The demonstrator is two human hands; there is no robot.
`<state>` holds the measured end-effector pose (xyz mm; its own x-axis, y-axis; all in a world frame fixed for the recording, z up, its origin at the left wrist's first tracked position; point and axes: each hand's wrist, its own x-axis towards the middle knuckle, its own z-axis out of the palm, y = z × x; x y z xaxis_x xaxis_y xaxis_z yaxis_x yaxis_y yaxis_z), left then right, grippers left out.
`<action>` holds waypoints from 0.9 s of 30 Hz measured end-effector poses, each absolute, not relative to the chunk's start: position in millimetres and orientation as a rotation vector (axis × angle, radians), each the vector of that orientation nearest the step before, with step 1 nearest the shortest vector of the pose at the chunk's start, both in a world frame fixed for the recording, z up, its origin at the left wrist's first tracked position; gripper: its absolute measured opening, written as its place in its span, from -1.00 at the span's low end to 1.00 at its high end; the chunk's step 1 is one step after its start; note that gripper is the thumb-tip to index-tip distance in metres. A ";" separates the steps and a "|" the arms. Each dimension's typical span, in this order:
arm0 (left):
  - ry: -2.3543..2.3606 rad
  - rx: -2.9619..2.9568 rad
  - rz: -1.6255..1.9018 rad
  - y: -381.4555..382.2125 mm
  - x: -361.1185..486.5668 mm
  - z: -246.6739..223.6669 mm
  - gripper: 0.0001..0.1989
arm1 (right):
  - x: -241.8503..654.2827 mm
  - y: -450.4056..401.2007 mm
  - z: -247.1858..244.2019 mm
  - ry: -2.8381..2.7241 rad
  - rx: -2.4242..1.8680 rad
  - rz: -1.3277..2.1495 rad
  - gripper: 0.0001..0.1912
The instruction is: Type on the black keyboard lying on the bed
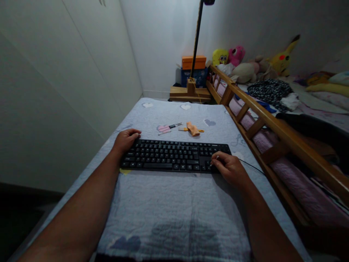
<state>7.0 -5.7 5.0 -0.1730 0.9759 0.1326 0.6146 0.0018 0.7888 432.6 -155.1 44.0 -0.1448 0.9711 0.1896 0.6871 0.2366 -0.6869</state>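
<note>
A black keyboard [163, 155] lies flat on the cloth-covered table [174, 203]. My left hand [127, 139] is at its upper left corner, fingers curled together against the edge. Over the number keys at the right end, my right hand [227, 165] pinches a thin white-tipped swab [217, 157], its lower tip close to the keys. Behind the keyboard lie another cotton swab [164, 133], a tool with a dark handle [172, 126], and an orange cloth [193, 129] resting across a yellow-handled brush [183, 129].
The keyboard's cable [252, 166] runs off to the right. A wooden bed rail [259, 122] borders the table's right side, with plush toys and clothes beyond. At the far end stand a wooden stand [190, 92] with a dark pole and an orange box [193, 62]. White panels line the left.
</note>
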 end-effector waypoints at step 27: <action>1.817 1.636 1.025 -3.8 5.5 3.9 -0.65 | 436.8 -155.6 44.2 -1.887 -1.554 0.549 -0.81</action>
